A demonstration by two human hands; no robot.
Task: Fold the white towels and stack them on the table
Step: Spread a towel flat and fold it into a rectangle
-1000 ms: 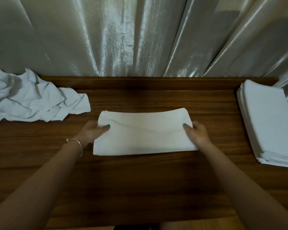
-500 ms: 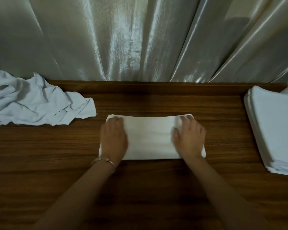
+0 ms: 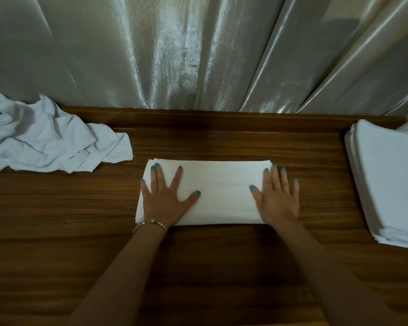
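A folded white towel [image 3: 222,194] is pressed flat at the centre of the wooden table [image 3: 222,267] by the left hand [image 3: 167,196] and right hand [image 3: 277,196], fingers straight. Soft and limp, it is probably best lifted at both ends.

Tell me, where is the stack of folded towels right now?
The stack of folded towels sits at the table's far right edge in the head view, right of the right hand.

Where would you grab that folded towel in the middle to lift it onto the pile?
Probably by its two short ends, one hand from each side. The folded towel lies flat and wide, with the left hand and right hand already pressing near those ends; fingers slid underneath should keep the layers together.
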